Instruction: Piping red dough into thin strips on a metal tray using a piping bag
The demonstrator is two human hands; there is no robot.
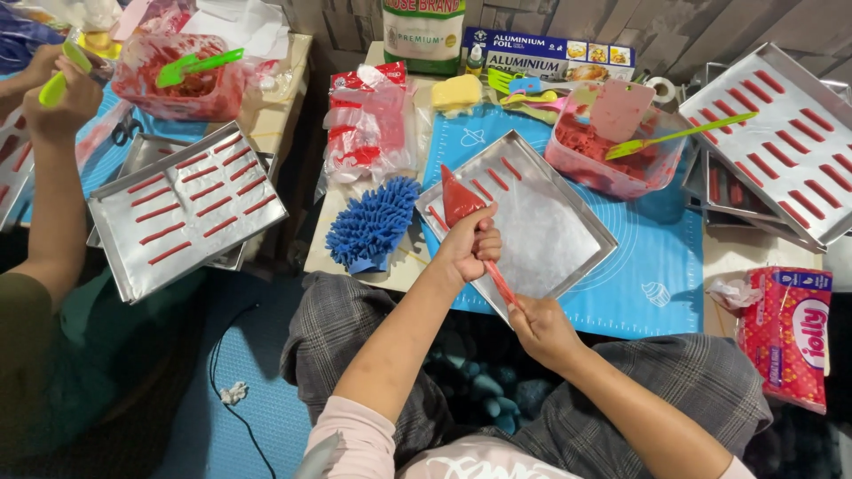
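Observation:
My left hand point(470, 246) squeezes the body of a red-filled piping bag point(460, 202), whose tip points at the near left corner of a foil-lined metal tray point(550, 232). The bag's twisted tail runs down to my right hand point(538, 321), which pinches it just below the tray's front edge. Three short red strips point(497, 177) lie along the tray's far left side. The tray rests on a blue silicone mat point(652, 266).
A blue fluffy mitt point(373, 223) lies left of the tray. Behind it stands a tub of red paste point(612, 155) with a green spatula. Trays of red strips sit at right point(781, 142) and left point(182, 206). Another person's hand point(55, 93) works at far left.

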